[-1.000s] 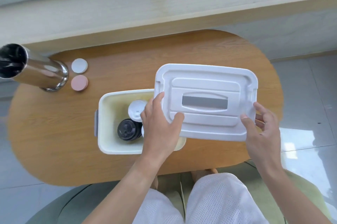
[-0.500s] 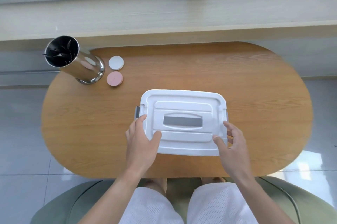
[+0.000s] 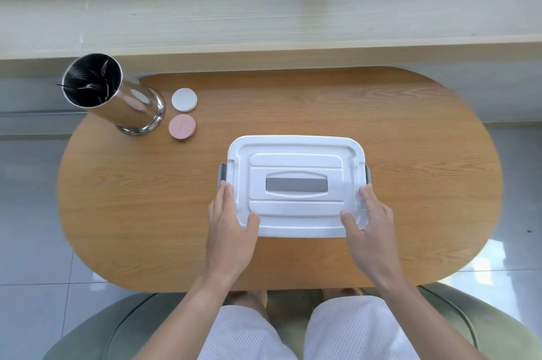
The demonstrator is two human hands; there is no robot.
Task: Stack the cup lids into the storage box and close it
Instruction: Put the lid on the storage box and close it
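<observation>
The white box lid (image 3: 296,151), with a grey handle inset (image 3: 296,184), lies flat on the storage box in the middle of the oval wooden table (image 3: 416,160). It hides the box and the cup lids inside. Grey latches show at the left end (image 3: 222,175) and the right end (image 3: 367,175). My left hand (image 3: 231,230) rests on the near left corner, fingers straight along the edge up to the latch and thumb on top. At the near right corner my right hand (image 3: 370,227) lies the same way.
A tall steel canister (image 3: 117,98) stands at the table's far left. Beside it lie a white round disc (image 3: 184,99) and a pink one (image 3: 182,127). A pale window ledge (image 3: 264,22) runs behind the table. I sit in a green chair (image 3: 88,336).
Both hands carried the lid leftwards from beside the open box and set it down on top. The cup lids inside are now covered. My fingers have straightened along the lid's ends.
</observation>
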